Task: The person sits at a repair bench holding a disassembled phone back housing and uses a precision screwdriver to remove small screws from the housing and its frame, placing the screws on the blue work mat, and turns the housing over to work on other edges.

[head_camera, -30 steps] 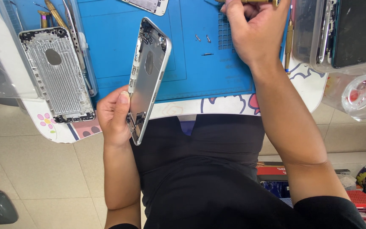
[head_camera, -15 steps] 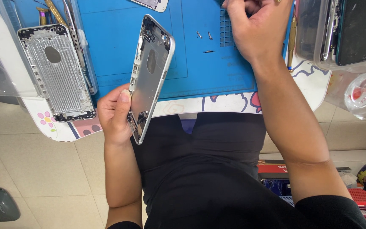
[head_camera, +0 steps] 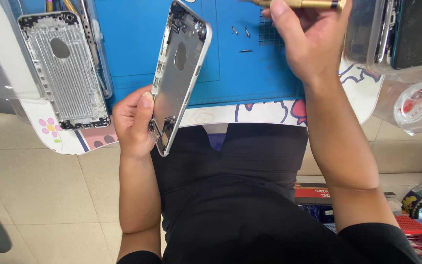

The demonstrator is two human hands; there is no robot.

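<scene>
I am looking down at my own two hands over a desk (head_camera: 269, 111) covered by a blue work mat (head_camera: 133, 44). My left hand (head_camera: 134, 122) is closing around the lower end of a silver phone back housing (head_camera: 179, 73), thumb pressing on its inner face and fingers wrapping behind it. The housing is tilting on edge, its empty inside facing toward nine o'clock, its top end pointing toward twelve o'clock above the mat and its bottom end hanging just past the desk's near edge, over my dark-clothed lap.

My right hand (head_camera: 308, 44) is sitting at about one o'clock from the housing, well apart from it, near the far edge of the view. Its fingers are curling shut around a slim brass-coloured tool handle (head_camera: 301, 4) that is lying across the top of the frame; I cannot tell what tip the tool has.

A few tiny screws or small parts (head_camera: 240, 33) are lying on the mat between the housing and my right hand. At nine o'clock from the held housing, a second silver back housing (head_camera: 64, 73) is lying flat, inside up, partly on the mat and partly on the patterned desk edge. At three o'clock from my right hand, a clear plastic box (head_camera: 396, 34) is holding a dark flat panel. A roll of clear tape (head_camera: 418, 110) is sitting below that box, beyond the desk's edge.
</scene>
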